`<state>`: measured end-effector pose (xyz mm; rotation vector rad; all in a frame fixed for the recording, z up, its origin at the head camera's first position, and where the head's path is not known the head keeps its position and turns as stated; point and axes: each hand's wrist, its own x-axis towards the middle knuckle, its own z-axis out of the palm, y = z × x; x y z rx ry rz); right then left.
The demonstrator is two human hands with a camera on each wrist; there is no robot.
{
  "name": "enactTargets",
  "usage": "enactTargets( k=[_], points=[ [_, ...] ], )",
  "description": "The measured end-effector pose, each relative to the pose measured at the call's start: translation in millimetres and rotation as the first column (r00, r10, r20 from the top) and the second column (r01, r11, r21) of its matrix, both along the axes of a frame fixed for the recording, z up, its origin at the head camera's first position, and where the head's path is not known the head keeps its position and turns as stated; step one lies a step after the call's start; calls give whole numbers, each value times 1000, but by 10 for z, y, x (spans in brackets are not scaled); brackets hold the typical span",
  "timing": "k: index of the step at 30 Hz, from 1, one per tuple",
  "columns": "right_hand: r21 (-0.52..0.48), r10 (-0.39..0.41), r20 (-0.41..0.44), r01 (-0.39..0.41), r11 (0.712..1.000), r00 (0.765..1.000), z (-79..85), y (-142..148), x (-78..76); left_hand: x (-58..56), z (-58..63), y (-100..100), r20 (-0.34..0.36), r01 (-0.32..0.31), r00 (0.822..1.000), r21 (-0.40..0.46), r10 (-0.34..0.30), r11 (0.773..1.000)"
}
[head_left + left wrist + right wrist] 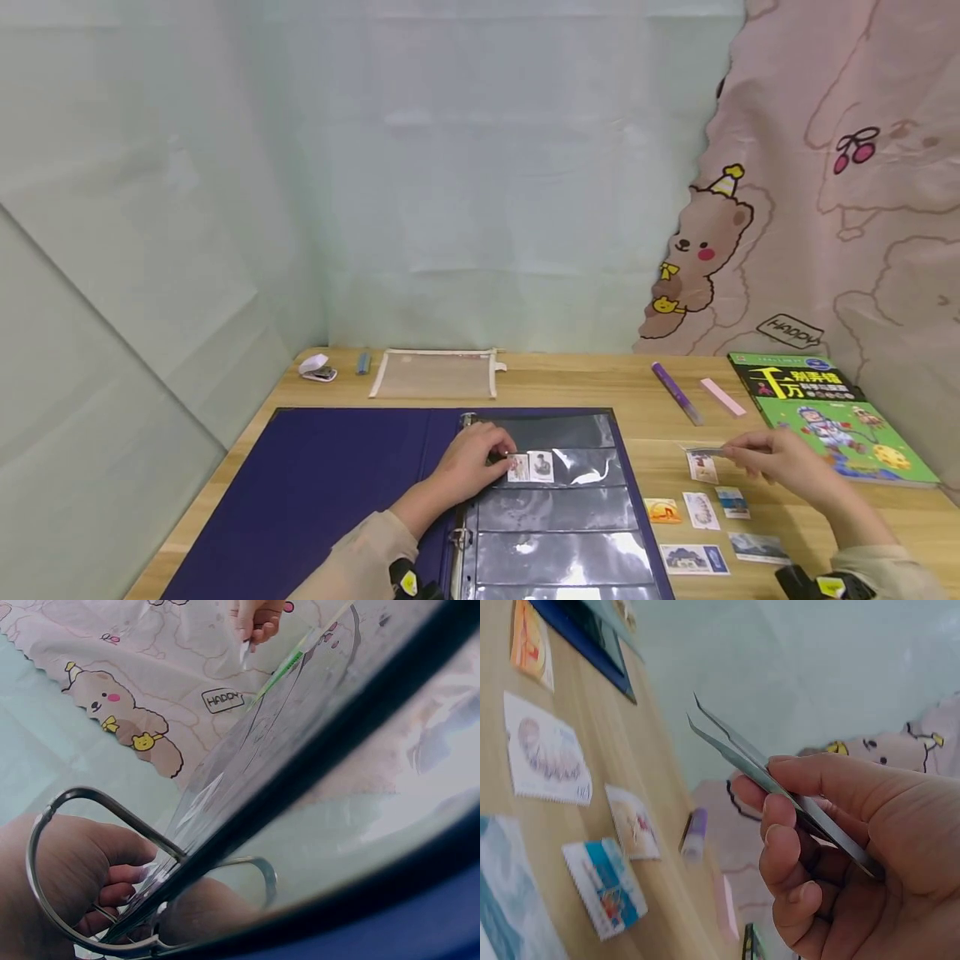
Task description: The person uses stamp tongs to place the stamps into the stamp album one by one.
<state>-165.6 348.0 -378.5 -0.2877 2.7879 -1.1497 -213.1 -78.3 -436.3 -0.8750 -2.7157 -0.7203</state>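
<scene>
My left hand (468, 460) is at the second pocket row of a black stamp album page (555, 508), thumb and forefinger pinching at the pocket's upper edge. Two small stamps (541, 467) sit side by side in that row, the left one right by my fingertips. In the left wrist view the fingers bend against the page beside a metal binder ring (82, 793). My right hand (776, 462) grips metal tweezers (776, 787), whose bent tips stand apart with nothing between them. Below the tweezers a stamp (702, 468) lies on the table.
Several more stamps (701, 510) lie right of the blue album cover (345, 492). Farther back are a purple pen (675, 392), a pink strip (723, 397) and a green book (847, 433). A mesh pouch (435, 375) and a white stapler (317, 367) are at the back left.
</scene>
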Motion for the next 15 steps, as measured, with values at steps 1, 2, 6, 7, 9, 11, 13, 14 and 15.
enactTargets(
  k=[1,2,6,7,9,11,13,14,15],
  points=[
    [2,-8,3,8,1000,1000,-18,22,4,-2,-4,0,-5,2,1000,2,-2,1000],
    [4,-19,9,19,1000,1000,-33,43,10,-6,-8,1,-13,5,1000,4,-5,1000],
    [13,-58,14,58,998,998,-80,113,27,-16,-24,4,-46,15,999,17,-15,1000],
    [17,-65,8,65,998,998,-89,126,29,-18,-28,4,-52,15,999,19,-14,1000],
    [24,-74,-4,74,997,997,-101,155,29,-20,-35,1,-58,14,998,21,-13,1000],
    [40,-78,-6,78,996,997,-108,185,26,-23,-42,-4,-61,13,998,19,-12,1000],
    [54,-80,3,80,995,997,-109,217,25,-21,-41,-8,-58,11,998,17,-10,1000],
    [61,-84,10,83,995,996,-106,233,26,-20,-39,-9,-56,11,998,17,-10,1000],
    [68,-88,19,87,994,996,-102,249,27,-19,-35,-11,-54,10,999,16,-10,1000]
  ],
)
